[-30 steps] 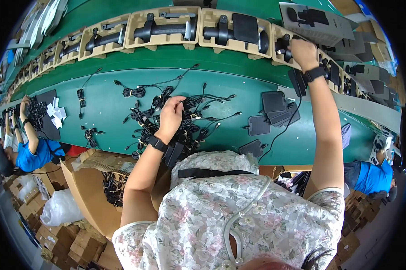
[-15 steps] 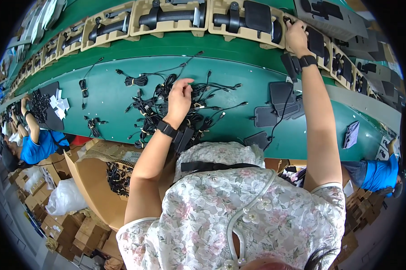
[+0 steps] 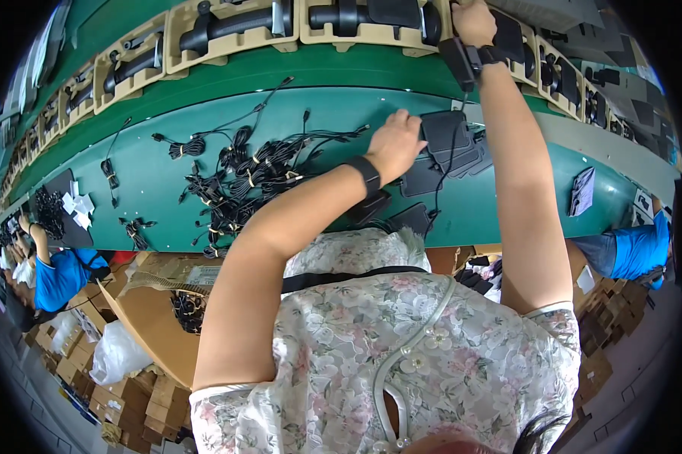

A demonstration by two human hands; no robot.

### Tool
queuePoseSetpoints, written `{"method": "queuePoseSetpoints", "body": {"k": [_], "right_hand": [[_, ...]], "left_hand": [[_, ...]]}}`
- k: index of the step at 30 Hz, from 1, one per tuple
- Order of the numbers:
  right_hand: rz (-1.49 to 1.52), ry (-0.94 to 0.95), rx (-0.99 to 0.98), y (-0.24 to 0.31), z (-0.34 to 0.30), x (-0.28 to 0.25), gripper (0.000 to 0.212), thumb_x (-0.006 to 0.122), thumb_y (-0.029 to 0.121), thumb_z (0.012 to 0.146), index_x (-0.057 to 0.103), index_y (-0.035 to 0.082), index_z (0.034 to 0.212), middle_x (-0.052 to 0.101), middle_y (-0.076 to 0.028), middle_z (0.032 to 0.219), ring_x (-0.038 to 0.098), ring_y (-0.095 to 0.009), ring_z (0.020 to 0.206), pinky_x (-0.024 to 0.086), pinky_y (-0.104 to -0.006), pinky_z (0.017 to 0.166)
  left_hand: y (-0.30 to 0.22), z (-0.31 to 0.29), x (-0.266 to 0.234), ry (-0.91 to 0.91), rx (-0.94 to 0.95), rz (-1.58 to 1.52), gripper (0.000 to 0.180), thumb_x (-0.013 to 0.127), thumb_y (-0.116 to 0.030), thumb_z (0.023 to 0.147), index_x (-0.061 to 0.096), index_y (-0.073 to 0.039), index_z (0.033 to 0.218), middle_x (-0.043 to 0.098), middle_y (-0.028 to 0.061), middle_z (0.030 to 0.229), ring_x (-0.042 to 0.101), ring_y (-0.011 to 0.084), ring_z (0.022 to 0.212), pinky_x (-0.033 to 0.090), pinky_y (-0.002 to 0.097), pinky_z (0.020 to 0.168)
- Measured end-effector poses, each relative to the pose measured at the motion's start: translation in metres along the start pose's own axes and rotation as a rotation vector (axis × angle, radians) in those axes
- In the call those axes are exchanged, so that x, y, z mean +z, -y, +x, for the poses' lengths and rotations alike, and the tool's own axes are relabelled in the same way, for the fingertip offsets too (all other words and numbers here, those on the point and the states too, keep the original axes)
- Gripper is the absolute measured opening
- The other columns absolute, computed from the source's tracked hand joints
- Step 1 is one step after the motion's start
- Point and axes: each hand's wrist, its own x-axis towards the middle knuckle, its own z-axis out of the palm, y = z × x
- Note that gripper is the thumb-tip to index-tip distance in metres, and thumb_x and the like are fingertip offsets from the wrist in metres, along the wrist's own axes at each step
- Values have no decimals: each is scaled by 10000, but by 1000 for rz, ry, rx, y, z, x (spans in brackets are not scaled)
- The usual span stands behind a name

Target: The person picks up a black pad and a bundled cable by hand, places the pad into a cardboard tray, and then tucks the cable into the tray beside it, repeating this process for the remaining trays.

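Observation:
My left hand (image 3: pixel 397 147) is over the green worktable, at the near left edge of a pile of flat black pads (image 3: pixel 444 129). Its thumb stands apart from the bent fingers, and nothing shows in it. To its left lies a heap of bundled black cables (image 3: pixel 254 163). My right hand (image 3: pixel 475 24) reaches to the far side, over a tan moulded tray (image 3: pixel 424 51) on the line. Its fingers are bent together at the tray's black parts; the fingertips are hidden at the upper edge. Black box-like devices with straps sit on both wrists.
Tan trays with black tubular parts (image 3: pixel 239 24) run along the far side. Grey printed boxes (image 3: pixel 624 85) stand at the right. An open carton (image 3: pixel 155 321) of cables is by my left arm. Co-workers in blue shirts (image 3: pixel 62 276) are at both ends of the table (image 3: pixel 341 197).
My left hand has moved right, from above the cable heap to the black pads. My right hand stays at the tray. The whole view has shifted, with things now farther left.

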Motion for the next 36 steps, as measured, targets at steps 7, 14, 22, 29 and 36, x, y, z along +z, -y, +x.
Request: {"method": "queuePoseSetpoints", "body": {"k": [7, 14, 22, 29, 36], "right_hand": [[-108, -12, -455, 1, -27, -26, 287, 640, 215, 768, 577, -12, 933, 631, -231, 897, 615, -381, 850, 493, -449, 724], [15, -67, -438, -49, -20, -3, 212, 543, 170, 838, 632, 34, 973, 634, -174, 977, 601, -349, 915, 488, -396, 771], [211, 88, -253, -3, -32, -15, 278, 547, 75, 805, 589, 36, 1077, 618, -202, 1002, 582, -353, 959, 469, -392, 818], [365, 221, -82, -7, -21, -21, 278, 539, 61, 810, 594, 70, 1083, 628, -178, 1006, 595, -330, 953, 477, -373, 805], [-325, 124, -350, 2, -27, -31, 271, 456, 117, 819, 636, 136, 1021, 645, -74, 999, 582, -237, 988, 457, -390, 801]], "left_hand": [[-9, 48, 44, 119, 221, 418, 527, 609, -192, 792, 442, -87, 1281, 371, 125, 1365, 334, 291, 1275, 334, 404, 1009], [18, 52, 42, 240, 453, 639, 521, 513, -137, 824, 415, -132, 1335, 319, 121, 1430, 301, 280, 1310, 332, 388, 1024], [37, 13, -60, 224, 120, -63, 295, 508, -162, 876, 525, -104, 1165, 621, 198, 1015, 605, 336, 934, 499, 414, 748], [43, -10, -185, -417, -200, -130, 294, 574, -167, 882, 518, -71, 1153, 637, 174, 857, 644, 306, 700, 506, 369, 606], [114, 19, -302, -675, -135, 33, 307, 509, -108, 894, 555, -112, 1198, 626, 131, 1045, 610, 248, 952, 479, 317, 772]]}}
